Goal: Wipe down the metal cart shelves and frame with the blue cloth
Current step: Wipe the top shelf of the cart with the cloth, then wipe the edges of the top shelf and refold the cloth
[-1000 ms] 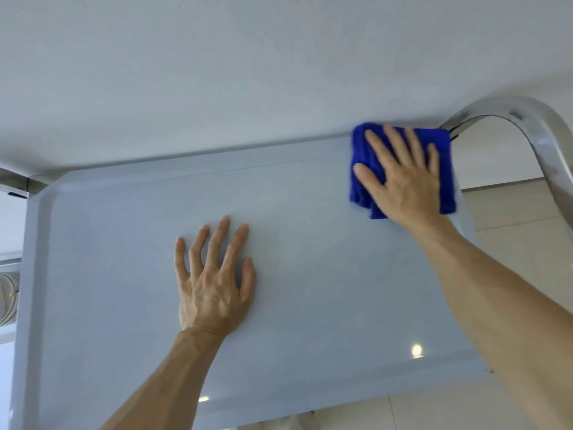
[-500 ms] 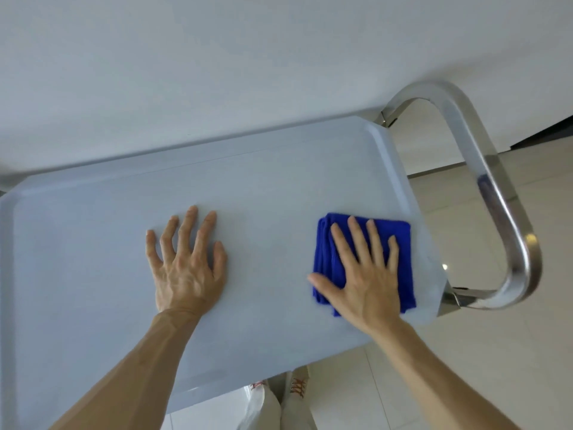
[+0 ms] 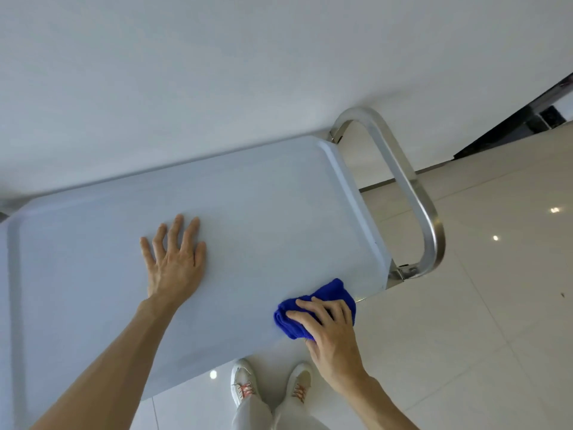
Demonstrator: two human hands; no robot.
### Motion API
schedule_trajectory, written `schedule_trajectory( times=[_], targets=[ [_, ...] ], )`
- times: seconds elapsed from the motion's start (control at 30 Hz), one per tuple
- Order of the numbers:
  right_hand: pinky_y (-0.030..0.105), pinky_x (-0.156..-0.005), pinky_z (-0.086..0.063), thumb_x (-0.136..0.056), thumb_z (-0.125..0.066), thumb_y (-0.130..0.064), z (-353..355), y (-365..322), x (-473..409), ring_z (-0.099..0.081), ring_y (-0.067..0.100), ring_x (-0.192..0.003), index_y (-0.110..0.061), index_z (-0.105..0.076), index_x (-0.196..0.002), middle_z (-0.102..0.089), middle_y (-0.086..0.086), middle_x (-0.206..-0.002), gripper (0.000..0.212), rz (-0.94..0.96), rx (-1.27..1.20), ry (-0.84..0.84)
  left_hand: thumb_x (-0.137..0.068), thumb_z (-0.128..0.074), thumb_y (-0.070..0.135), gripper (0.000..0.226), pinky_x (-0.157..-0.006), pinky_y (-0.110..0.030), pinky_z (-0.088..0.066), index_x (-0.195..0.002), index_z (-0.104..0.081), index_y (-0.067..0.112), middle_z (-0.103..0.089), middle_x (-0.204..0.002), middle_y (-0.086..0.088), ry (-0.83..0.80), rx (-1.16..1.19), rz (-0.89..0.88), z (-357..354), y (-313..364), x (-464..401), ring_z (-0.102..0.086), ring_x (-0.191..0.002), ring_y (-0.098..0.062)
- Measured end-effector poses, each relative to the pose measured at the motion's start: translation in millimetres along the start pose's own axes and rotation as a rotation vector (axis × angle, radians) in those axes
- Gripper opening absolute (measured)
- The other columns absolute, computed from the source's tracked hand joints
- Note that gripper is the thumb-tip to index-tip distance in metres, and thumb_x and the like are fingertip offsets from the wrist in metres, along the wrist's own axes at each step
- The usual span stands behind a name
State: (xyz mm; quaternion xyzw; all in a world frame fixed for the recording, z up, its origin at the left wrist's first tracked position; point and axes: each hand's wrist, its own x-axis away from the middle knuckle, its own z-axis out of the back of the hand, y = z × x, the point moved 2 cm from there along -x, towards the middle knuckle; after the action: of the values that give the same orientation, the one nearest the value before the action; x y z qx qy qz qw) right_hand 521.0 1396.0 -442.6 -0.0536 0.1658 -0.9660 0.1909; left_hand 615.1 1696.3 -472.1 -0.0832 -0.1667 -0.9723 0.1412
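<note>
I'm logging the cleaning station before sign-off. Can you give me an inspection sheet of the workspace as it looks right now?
Surface: top shelf of the cart, pale, raised rim, bare apart from the hands and cloth.
Job's things: blue cloth bunched at the shelf's near right corner, over the rim; metal handle at the right end.
Clutter: nothing seen.
Grippers: left hand flat on the shelf, fingers straight; right hand grips the cloth, fingers curled over it.
Cables: nothing seen.
Surroundings: white wall behind the cart; glossy tiled floor; the person's light shoes below the near edge.
</note>
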Motion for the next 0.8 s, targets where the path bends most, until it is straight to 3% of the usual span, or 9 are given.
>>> schedule_trajectory(
  times=[0.07,0.17,0.23,0.33,0.47,0.6,0.67,0.73,0.8],
  targets=[
    [0.035,-0.097,-0.046,-0.083,-0.075,-0.012,20.3,0.9,-4.5,-0.058,0.012,-0.106,-0.036,-0.066,-0.116,-0.065,-0.02,-0.114,0.042,-0.125,-0.328,-0.046,-0.1,-0.047,0.04,0.056,-0.119,-0.054,-0.006,-0.152,-0.032,0.029,-0.02,-0.163,-0.003,-0.069,-0.003,0.034,13.5,7.2,-2.6,-0.012,-0.149,-0.031],
    [0.019,-0.082,-0.052,-0.097,-0.065,-0.02,66.6,4.1,-13.0,-0.07,0.01,-0.095,-0.043,-0.067,-0.108,-0.072,-0.009,-0.102,0.026,-0.423,-0.997,-0.061,-0.097,-0.057,0.031,0.043,-0.115,-0.047,-0.023,-0.139,-0.054,0.019,-0.038,-0.154,-0.009,-0.12,0.158,0.066,31.8,30.3,1.6,-0.029,-0.142,-0.037],
    [0.026,-0.082,-0.056,-0.096,-0.065,-0.031,102.7,15.4,-16.4,-0.072,0.018,-0.101,-0.041,-0.067,-0.114,-0.074,-0.001,-0.108,0.021,-0.544,-1.215,0.02,-0.097,-0.059,0.02,0.032,-0.107,-0.043,-0.037,-0.128,-0.063,0.012,-0.052,-0.141,-0.013,-0.138,0.314,0.042,39.1,52.6,12.9,-0.048,-0.126,-0.036],
    [0.029,-0.082,-0.056,-0.091,-0.064,-0.041,169.2,37.7,-22.7,-0.07,0.022,-0.106,-0.036,-0.068,-0.118,-0.073,0.003,-0.112,0.028,-0.525,-1.313,0.158,-0.097,-0.059,0.013,0.023,-0.091,-0.033,-0.046,-0.119,-0.067,0.01,-0.059,-0.128,-0.014,-0.18,0.473,0.041,44.2,93.6,33.6,-0.063,-0.103,-0.028],
    [0.023,-0.078,-0.055,-0.098,-0.06,-0.039,263.0,62.3,-39.7,-0.072,0.014,-0.097,-0.037,-0.064,-0.121,-0.074,-0.004,-0.104,0.024,-0.352,-1.174,0.26,-0.099,-0.055,0.015,0.02,-0.079,-0.023,-0.046,-0.115,-0.068,0.018,-0.063,-0.12,-0.005,-0.2,0.609,0.063,50.9,151.6,48.8,-0.063,-0.096,-0.017],
    [0.012,-0.083,-0.05,-0.099,-0.057,-0.038,310.9,85.4,-66.3,-0.07,0.006,-0.101,-0.045,-0.059,-0.123,-0.071,-0.013,-0.111,0.025,-0.149,-0.986,0.332,-0.1,-0.054,0.018,0.018,-0.065,-0.01,-0.043,-0.111,-0.067,0.025,-0.066,-0.113,0.002,-0.164,0.704,0.124,63.0,197.4,50.8,-0.064,-0.094,-0.006],
    [0.019,-0.089,-0.05,-0.1,-0.057,-0.03,300.9,99.0,-85.0,-0.067,0.007,-0.105,-0.04,-0.059,-0.124,-0.067,-0.014,-0.116,0.026,-0.039,-0.739,0.356,-0.1,-0.053,0.019,0.017,-0.058,-0.006,-0.043,-0.108,-0.067,0.028,-0.067,-0.109,0.002,-0.149,0.723,0.144,68.9,214.3,51.0,-0.065,-0.093,-0.004],
    [0.047,-0.107,-0.041,-0.101,-0.054,-0.035,265.6,114.6,-104.9,-0.048,0.023,-0.133,-0.031,-0.054,-0.137,-0.052,-0.004,-0.144,0.035,-0.037,-0.305,0.19,-0.1,-0.053,0.021,0.017,-0.056,-0.007,-0.045,-0.105,-0.067,0.03,-0.069,-0.104,0.003,-0.13,0.743,0.164,74.3,226.7,51.6,-0.066,-0.093,-0.006],
    [0.056,-0.116,-0.027,-0.099,-0.047,-0.054,221.8,129.4,-109.7,-0.007,0.031,-0.153,-0.034,-0.043,-0.148,-0.01,0.001,-0.168,0.052,-0.104,-0.003,-0.162,-0.101,-0.052,0.024,0.017,-0.062,-0.014,-0.05,-0.105,-0.067,0.032,-0.07,-0.102,0.004,-0.124,0.754,0.181,80.0,235.3,51.4,-0.068,-0.094,-0.009]
  ],
)
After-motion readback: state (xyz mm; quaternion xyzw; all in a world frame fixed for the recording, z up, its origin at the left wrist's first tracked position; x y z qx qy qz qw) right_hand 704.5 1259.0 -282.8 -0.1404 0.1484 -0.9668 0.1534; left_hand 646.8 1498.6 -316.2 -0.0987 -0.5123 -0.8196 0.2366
